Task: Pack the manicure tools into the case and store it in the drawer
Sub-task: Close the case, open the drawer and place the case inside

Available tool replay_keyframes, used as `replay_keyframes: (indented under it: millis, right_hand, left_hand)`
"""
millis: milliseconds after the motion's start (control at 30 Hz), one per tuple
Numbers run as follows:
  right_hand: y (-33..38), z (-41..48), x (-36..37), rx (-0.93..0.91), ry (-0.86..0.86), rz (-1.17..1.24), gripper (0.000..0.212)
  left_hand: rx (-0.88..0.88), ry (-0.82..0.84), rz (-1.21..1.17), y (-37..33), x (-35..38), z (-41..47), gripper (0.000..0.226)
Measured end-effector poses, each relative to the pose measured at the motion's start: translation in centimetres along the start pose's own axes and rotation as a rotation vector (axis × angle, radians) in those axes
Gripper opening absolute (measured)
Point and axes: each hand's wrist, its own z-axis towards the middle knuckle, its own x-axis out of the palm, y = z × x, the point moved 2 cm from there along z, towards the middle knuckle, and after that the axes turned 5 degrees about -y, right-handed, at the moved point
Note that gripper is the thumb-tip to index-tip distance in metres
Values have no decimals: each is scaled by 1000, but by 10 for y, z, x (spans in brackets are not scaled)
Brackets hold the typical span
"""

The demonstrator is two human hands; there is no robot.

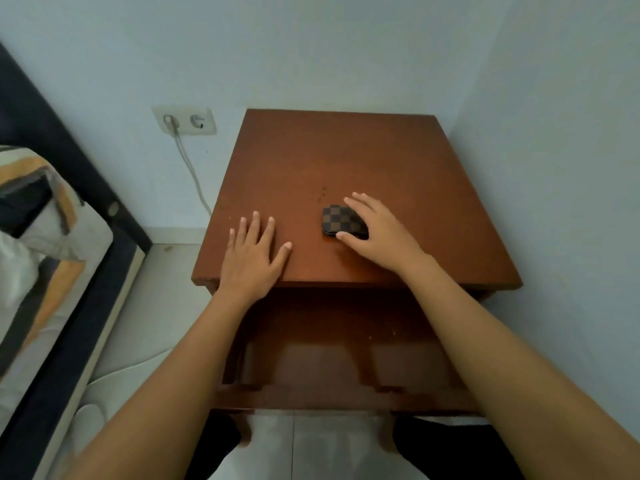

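A small brown checkered case lies closed on the top of a reddish-brown wooden nightstand, near its front middle. My right hand rests over the case's right side, thumb at its near edge and fingers along its far edge. My left hand lies flat on the tabletop to the left of the case, fingers spread, holding nothing. The nightstand's front is below the top, in shadow; no manicure tools are visible.
A bed with a dark frame and patterned bedding stands at the left. A wall socket with a white cable plugged in is left of the nightstand. Walls close in behind and at the right. Pale floor tiles lie below.
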Motion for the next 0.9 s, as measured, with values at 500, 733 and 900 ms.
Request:
replay_keyframes:
  millis: [500, 733, 900]
  right_hand:
    - [9, -50, 18, -99, -64, -183, 69]
    - [26, -122, 33, -293, 147, -117, 74]
    - [5, -111, 67, -75, 470, -80, 72]
  left_hand:
    - [10, 8, 84, 0, 3, -2, 64]
    - [14, 4, 80, 1, 4, -2, 64]
    - [12, 0, 74, 1, 4, -2, 64]
